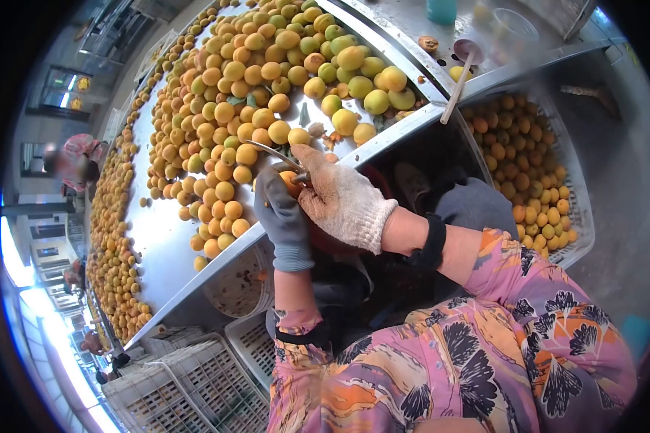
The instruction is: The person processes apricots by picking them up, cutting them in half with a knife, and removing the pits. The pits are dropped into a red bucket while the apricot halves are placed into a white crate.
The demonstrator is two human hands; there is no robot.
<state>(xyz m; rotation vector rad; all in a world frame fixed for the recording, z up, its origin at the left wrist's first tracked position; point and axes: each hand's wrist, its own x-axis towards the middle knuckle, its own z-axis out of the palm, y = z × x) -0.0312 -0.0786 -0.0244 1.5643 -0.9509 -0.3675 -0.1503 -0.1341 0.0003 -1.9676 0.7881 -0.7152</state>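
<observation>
Fruit (292,182) held — orange, pt. hidden

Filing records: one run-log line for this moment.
grey-gloved left hand: holding round orange fruit | white-gloved right hand: holding curved metal tool

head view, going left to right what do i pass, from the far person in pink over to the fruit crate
Person in pink → left hand in a grey glove → right hand in a whitish glove → black wristband → fruit crate.
</observation>
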